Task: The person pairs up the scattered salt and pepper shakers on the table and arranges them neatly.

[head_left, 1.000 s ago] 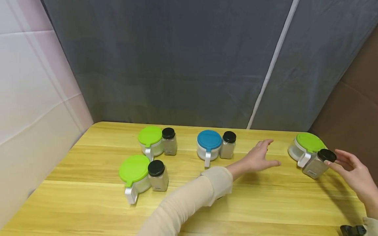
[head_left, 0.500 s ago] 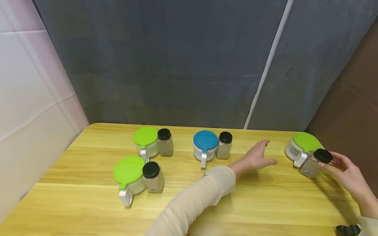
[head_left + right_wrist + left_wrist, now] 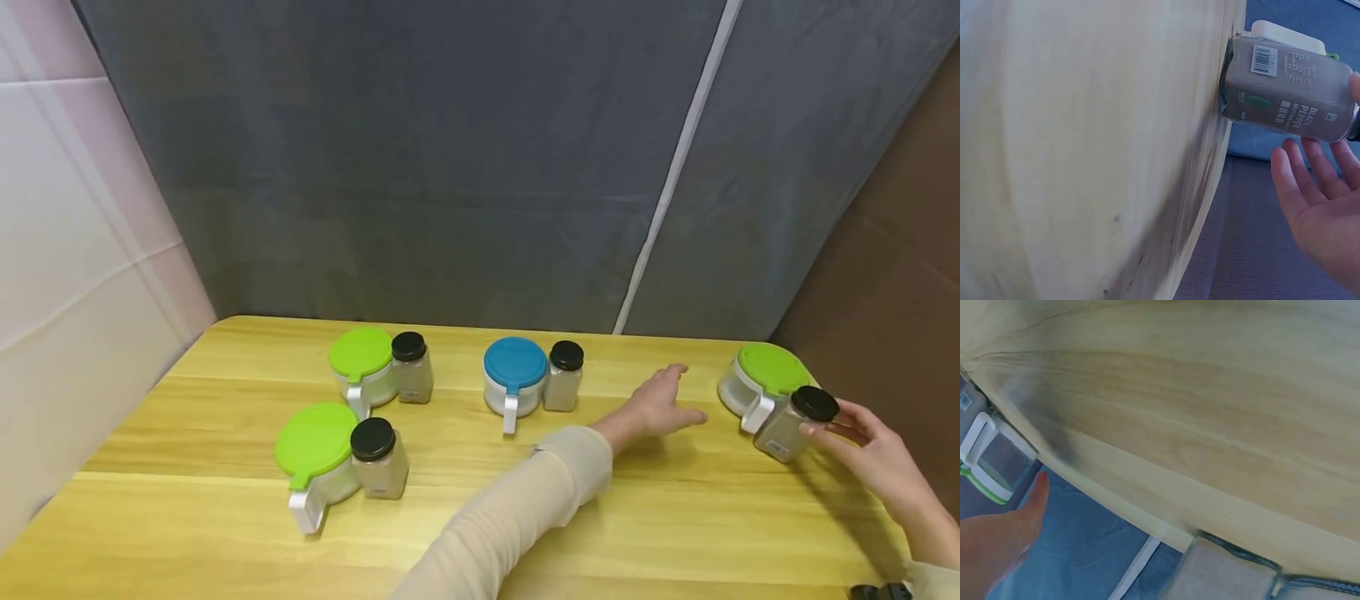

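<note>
At the right end of the table, my right hand [image 3: 873, 450] holds a black-lidded pepper jar [image 3: 783, 429] near its lid, thumb in front and fingers behind. In the right wrist view the jar [image 3: 1291, 90] shows a barcode and "BLACK PEPPER" lettering, its base right at the tabletop. Close beside it stands a clear seasoning pot [image 3: 772, 367] with a green lid and white handle. My left hand [image 3: 656, 404] is over the table, between that pot and a blue-lidded pot [image 3: 515, 362]. Its fingers are extended, with nothing in them.
Beside the blue-lidded pot stands a black-lidded jar [image 3: 564, 377]. On the left are two green-lidded pots, a rear one [image 3: 362, 354] and a front one [image 3: 315, 442], with a rear jar [image 3: 412, 368] and a front jar [image 3: 380, 458] beside them. A grey curtain [image 3: 420, 167] hangs behind the table.
The head view has shifted, so the pots and jars sit further left in it. My left hand has moved slightly right relative to the table. My right hand stays at the pepper jar.
</note>
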The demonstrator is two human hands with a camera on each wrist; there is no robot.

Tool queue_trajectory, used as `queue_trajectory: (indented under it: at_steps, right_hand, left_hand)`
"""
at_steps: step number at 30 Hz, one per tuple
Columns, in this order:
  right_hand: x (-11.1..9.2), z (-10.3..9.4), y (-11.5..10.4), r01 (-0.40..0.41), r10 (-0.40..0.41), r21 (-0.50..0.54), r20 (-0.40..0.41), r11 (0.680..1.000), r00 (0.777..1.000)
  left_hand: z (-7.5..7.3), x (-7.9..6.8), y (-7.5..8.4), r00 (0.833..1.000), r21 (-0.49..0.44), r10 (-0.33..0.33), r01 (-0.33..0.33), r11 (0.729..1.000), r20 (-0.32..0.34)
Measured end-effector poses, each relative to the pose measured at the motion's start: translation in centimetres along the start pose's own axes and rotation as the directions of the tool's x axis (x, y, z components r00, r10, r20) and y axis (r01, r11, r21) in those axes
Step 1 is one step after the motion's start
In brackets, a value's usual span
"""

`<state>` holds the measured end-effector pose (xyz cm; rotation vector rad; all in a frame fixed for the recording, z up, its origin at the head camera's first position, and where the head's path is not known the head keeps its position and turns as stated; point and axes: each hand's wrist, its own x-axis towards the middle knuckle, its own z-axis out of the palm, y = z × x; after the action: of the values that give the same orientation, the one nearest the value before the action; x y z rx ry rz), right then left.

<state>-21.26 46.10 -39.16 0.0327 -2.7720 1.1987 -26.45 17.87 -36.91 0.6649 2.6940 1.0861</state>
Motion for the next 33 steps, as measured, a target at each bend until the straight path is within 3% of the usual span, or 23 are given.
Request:
queue_trajectory:
  at_steps: [8, 19, 33]
  right_hand:
    - [1.2, 0.2, 3.7, -0.001, 0.001, -0.017, -0.002, 1.000, 1.000]
    - [0.1, 0.1, -0.1, -0.022, 0.023, -0.006, 0.073, 1.000, 0.997]
    - [1.0, 0.0, 2.6, 0.042, -0.040, -0.035, 0.049, 0.999, 0.998]
  left_hand:
    - [1.3, 0.8, 0.1, 1.000, 0.008, -0.016, 0.016, 1.000, -0.003]
    - [2.5, 2.1, 0.6, 0.999, 0.036, -0.033, 0.034, 0.999, -0.036]
    - [3.7, 4.3, 1.3, 0.994, 0.016, -0.024, 0.026, 1.000, -0.104]
